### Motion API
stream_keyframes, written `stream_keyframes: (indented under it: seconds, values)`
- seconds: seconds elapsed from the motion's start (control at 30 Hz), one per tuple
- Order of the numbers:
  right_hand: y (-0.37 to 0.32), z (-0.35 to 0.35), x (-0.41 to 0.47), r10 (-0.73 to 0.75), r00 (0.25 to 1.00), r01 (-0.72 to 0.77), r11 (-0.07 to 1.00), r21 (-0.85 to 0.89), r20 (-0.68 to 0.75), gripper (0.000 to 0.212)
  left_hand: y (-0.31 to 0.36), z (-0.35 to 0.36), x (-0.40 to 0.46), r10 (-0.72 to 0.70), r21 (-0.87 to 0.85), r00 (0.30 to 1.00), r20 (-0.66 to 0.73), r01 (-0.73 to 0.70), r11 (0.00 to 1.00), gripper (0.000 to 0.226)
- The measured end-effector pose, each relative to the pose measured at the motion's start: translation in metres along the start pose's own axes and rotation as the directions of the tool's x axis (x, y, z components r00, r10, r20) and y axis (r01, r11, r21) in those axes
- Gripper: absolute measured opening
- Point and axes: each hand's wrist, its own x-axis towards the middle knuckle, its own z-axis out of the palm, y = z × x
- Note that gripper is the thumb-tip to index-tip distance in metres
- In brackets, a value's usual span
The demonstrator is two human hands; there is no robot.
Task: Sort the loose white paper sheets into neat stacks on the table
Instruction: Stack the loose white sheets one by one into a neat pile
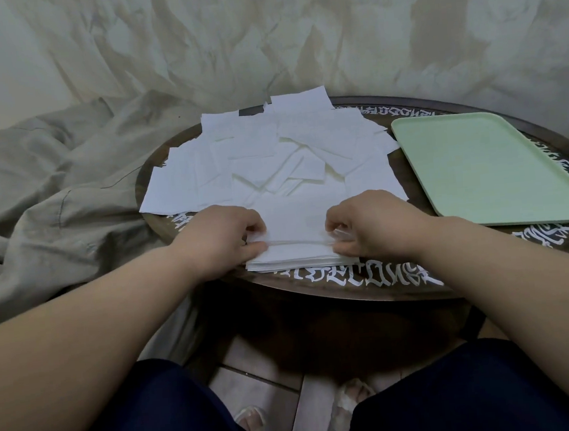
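Pinching sheet (296, 223) edges, L hand (224, 236) & R hand (375, 224)

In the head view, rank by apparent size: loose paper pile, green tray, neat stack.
1. Loose paper pile.
2. Green tray, close behind the pile; it lies at the frame edge, so that gap is unsure.
3. Neat stack, plainly smallest, partly covered by both hands.
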Motion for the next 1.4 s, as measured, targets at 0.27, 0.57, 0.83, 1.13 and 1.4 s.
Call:
stream_keyframes:
  seconds: [0.27,0.57,0.83,1.13,1.4]
  values:
    - [-0.004,0.003,0.000,0.023,0.997,-0.029,0.996,-0.081,-0.073,0.018,0.000,0.005,0.002,0.040,0.038,0.999,-0.030,-0.039,0.998,0.027]
    - [0.000,0.005,-0.003,0.173,0.972,-0.135,0.966,0.222,-0.161,0.014,0.005,0.006,0.004,0.023,0.040,0.999,-0.046,-0.021,0.999,0.028]
    - [0.001,0.001,-0.005,0.037,0.991,-0.031,0.998,0.056,-0.127,0.017,0.000,0.002,0.002,0.084,0.029,0.967,-0.239,-0.079,0.996,0.020]
    - [0.000,0.000,-0.012,0.020,0.988,-0.003,0.994,0.106,-0.156,0.014,-0.006,-0.004,-0.013,0.190,-0.014,0.970,-0.151,-0.194,0.981,0.010]
    - [-0.002,-0.002,-0.013,-0.012,0.998,0.018,0.996,0.086,-0.067,0.012,-0.004,-0.004,-0.016,0.174,-0.007,0.985,-0.012,-0.174,0.985,0.019]
